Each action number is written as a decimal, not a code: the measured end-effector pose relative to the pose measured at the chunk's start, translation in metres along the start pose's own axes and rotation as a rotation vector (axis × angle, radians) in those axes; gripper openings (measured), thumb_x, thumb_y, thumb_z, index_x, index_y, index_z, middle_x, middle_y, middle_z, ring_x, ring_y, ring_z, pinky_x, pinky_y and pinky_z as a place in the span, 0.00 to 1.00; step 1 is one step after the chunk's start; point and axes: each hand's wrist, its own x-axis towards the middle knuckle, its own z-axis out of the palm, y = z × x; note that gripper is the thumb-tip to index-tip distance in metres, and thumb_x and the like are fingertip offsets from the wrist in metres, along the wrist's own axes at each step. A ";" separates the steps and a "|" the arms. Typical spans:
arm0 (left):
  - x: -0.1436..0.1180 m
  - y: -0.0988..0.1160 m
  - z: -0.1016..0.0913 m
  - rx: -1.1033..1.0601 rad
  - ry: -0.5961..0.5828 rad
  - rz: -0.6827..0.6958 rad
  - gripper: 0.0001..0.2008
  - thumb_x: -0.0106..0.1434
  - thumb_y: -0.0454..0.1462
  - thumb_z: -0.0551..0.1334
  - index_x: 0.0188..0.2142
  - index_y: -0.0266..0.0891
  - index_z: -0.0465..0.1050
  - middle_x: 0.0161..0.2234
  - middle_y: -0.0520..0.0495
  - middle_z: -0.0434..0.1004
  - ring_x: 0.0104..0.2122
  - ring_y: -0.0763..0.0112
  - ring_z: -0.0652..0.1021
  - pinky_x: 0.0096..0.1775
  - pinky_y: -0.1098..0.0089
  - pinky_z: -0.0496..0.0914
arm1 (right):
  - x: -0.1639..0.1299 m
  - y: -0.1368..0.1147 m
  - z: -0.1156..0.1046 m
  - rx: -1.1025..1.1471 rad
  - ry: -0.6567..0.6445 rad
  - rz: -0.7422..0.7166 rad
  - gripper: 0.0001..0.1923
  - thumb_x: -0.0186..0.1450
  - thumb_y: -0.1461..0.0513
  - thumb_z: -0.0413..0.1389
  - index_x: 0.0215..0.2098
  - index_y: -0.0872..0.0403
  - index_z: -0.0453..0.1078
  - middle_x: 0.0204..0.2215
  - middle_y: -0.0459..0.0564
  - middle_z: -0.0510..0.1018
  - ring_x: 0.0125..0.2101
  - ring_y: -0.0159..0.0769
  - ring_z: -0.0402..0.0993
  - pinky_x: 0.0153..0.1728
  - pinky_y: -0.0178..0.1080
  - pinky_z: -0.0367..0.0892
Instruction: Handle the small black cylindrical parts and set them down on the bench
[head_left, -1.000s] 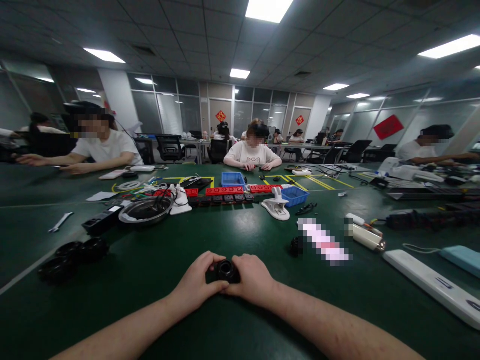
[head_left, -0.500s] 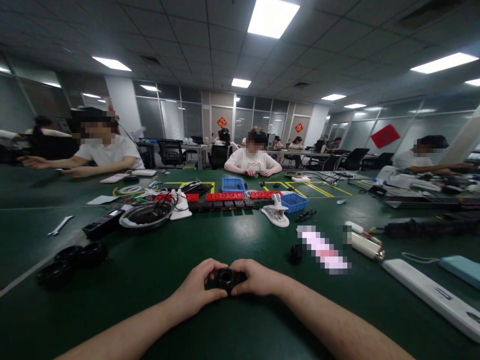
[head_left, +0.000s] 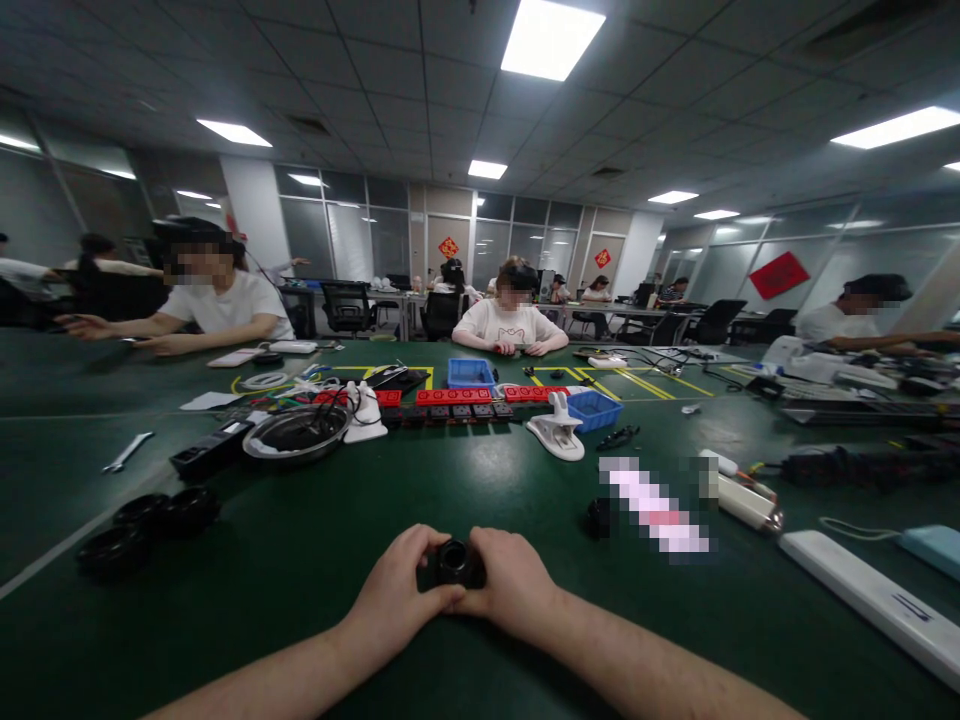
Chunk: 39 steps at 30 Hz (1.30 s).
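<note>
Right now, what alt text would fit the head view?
Both hands, left hand and right hand, grip a small black ring part over a green table. Black rings lie at left, a white power strip at right; other people sit opposite.

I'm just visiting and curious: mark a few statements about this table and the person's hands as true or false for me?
1. Both hands, left hand and right hand, grip a small black round part. True.
2. The metal bowl sits to the right of the hands. False: it lies to the left, farther back.
3. A wrench lies on the green table. True.
4. The blue bins are stacked by the hands. False: they stand apart, far back.
</note>
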 end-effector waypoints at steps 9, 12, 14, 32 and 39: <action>0.007 -0.009 -0.014 -0.132 -0.179 0.123 0.20 0.51 0.35 0.62 0.45 0.46 0.66 0.42 0.49 0.68 0.43 0.65 0.68 0.46 0.65 0.60 | 0.008 0.022 -0.019 0.339 -0.235 -0.329 0.25 0.49 0.60 0.62 0.45 0.53 0.64 0.35 0.46 0.70 0.35 0.33 0.65 0.35 0.33 0.60; 0.007 -0.007 -0.017 -0.122 -0.195 0.102 0.20 0.51 0.35 0.62 0.45 0.46 0.66 0.42 0.49 0.68 0.44 0.64 0.68 0.47 0.63 0.60 | 0.014 0.028 -0.017 0.419 -0.306 -0.322 0.16 0.51 0.63 0.60 0.39 0.55 0.67 0.31 0.43 0.69 0.32 0.30 0.65 0.32 0.31 0.60; 0.007 -0.005 -0.017 -0.112 -0.196 0.096 0.20 0.50 0.35 0.62 0.45 0.46 0.66 0.41 0.49 0.68 0.44 0.64 0.68 0.46 0.63 0.61 | 0.015 0.030 -0.014 0.454 -0.312 -0.286 0.15 0.50 0.63 0.60 0.36 0.56 0.67 0.28 0.42 0.68 0.29 0.28 0.64 0.30 0.30 0.59; 0.001 0.001 -0.006 -0.114 -0.139 0.065 0.14 0.51 0.39 0.61 0.39 0.41 0.67 0.37 0.48 0.69 0.38 0.62 0.70 0.39 0.64 0.64 | 0.005 0.011 -0.007 -0.030 -0.072 -0.253 0.33 0.43 0.40 0.54 0.35 0.56 0.65 0.29 0.48 0.69 0.28 0.36 0.66 0.27 0.35 0.59; 0.001 0.000 -0.013 -0.105 -0.190 0.155 0.19 0.51 0.36 0.62 0.44 0.46 0.66 0.42 0.47 0.67 0.44 0.61 0.67 0.45 0.62 0.62 | 0.010 0.028 -0.021 0.202 -0.249 -0.462 0.17 0.52 0.54 0.59 0.34 0.57 0.67 0.28 0.44 0.67 0.30 0.30 0.64 0.30 0.30 0.59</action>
